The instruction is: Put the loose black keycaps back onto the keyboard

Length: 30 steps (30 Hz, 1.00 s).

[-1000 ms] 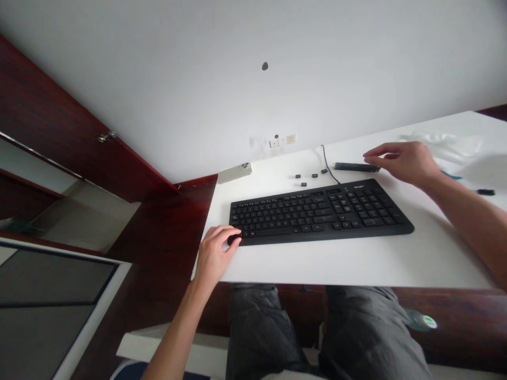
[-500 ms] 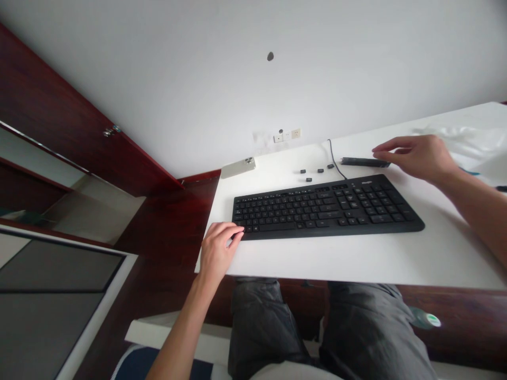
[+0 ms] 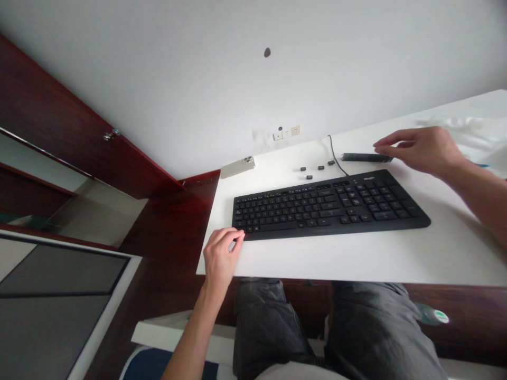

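A black full-size keyboard (image 3: pixel 293 206) lies on the white desk in front of me. My left hand (image 3: pixel 222 253) is at its front left corner, thumb and forefinger pinched against the corner keys; whatever may be between the fingertips is hidden. Behind the number pad lies a slim black tool (image 3: pixel 358 157), perhaps tweezers or a pen. My right hand (image 3: pixel 420 149) reaches over its right end, thumb and fingers drawn together on it. Several small black keycaps, among them one keycap (image 3: pixel 303 169), sit loose behind the keyboard.
A pale phone (image 3: pixel 237 167) rests at the desk's back left, by the wall. The keyboard cable (image 3: pixel 332 150) runs back past the keycaps. Crumpled clear plastic (image 3: pixel 471 137) lies at far right. My legs are under the desk (image 3: pixel 317 258), near a bottle (image 3: pixel 430 314).
The view has shifted slightly. My left hand stays pinched at the keyboard corner. My right hand stays at the slim black tool, which has hardly moved; the keycaps lie as before.
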Each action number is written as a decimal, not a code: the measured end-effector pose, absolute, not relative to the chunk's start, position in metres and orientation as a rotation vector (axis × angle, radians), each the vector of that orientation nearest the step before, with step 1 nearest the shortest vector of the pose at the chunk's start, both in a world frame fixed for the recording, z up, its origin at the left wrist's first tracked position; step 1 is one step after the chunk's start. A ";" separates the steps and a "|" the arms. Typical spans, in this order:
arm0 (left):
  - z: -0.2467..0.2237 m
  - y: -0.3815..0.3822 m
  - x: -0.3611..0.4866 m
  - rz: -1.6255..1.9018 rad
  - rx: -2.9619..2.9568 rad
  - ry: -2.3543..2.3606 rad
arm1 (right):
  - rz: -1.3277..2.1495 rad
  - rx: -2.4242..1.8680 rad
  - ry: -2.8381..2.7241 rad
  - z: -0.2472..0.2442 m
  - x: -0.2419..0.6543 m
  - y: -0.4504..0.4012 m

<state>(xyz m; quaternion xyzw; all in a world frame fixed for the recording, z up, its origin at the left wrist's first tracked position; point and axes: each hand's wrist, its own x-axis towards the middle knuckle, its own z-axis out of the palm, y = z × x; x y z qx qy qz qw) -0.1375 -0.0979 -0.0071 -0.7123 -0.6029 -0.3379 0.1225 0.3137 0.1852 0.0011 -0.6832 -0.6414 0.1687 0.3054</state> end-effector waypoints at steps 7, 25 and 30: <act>-0.005 -0.094 -0.139 -0.923 -2.104 -1.668 | 0.448 -1.833 -1.701 0.004 0.312 0.183; 0.008 -0.091 -0.148 -0.769 -2.302 -1.676 | 0.452 -1.798 -1.713 0.005 0.312 0.181; 0.008 -0.091 -0.148 -0.721 -2.304 -1.633 | 0.450 -1.799 -1.708 0.004 0.312 0.183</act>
